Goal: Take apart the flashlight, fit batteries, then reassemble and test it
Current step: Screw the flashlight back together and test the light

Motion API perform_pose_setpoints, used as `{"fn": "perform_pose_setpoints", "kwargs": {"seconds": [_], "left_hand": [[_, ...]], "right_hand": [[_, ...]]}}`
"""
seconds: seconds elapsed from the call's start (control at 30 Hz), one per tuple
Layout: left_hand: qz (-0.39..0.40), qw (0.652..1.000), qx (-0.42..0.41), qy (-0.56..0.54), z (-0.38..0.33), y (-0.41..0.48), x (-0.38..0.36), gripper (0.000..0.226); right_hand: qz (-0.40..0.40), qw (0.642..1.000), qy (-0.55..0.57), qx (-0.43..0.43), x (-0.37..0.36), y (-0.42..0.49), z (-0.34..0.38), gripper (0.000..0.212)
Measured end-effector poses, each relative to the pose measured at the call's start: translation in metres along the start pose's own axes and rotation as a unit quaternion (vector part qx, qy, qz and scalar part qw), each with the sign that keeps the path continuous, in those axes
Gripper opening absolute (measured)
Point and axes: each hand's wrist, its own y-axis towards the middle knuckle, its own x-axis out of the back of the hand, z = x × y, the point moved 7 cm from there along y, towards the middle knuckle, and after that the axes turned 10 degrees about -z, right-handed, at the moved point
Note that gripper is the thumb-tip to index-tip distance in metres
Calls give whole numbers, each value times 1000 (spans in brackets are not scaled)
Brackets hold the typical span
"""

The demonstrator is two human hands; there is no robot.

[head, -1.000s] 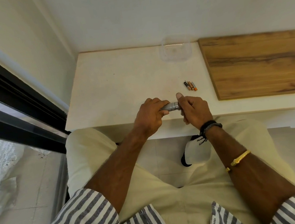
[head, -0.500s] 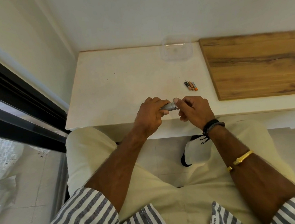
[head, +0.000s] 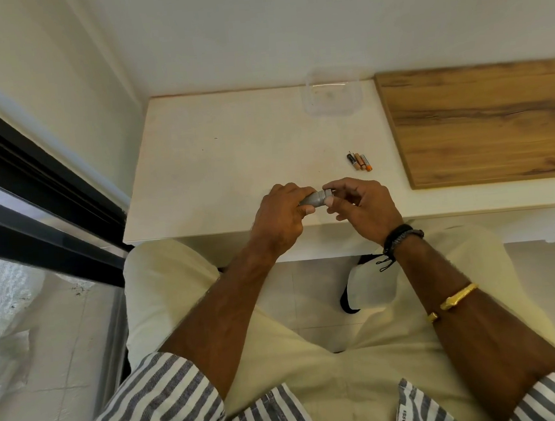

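— How are your hands set?

— Your left hand is curled shut around the flashlight, knuckles up, forearm running back to a rolled striped sleeve.

— And your right?

— Your right hand sits just beside the left, thumb and forefinger pinching the flashlight's end, the other fingers loosely spread. Your right wrist carries a dark band, with a gold bangle further up the forearm.

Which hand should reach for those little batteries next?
The right hand, probably. The batteries lie on the table just beyond it, while the left hand is wrapped around the flashlight body, farther from them.
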Motion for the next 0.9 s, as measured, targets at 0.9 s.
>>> {"fn": "perform_pose_setpoints", "kwargs": {"seconds": [0.9], "left_hand": [[-6, 1000, -14, -20, -6, -1, -2, 29]], "right_hand": [[-25, 994, -94, -45, 0, -3, -4, 51]]}}
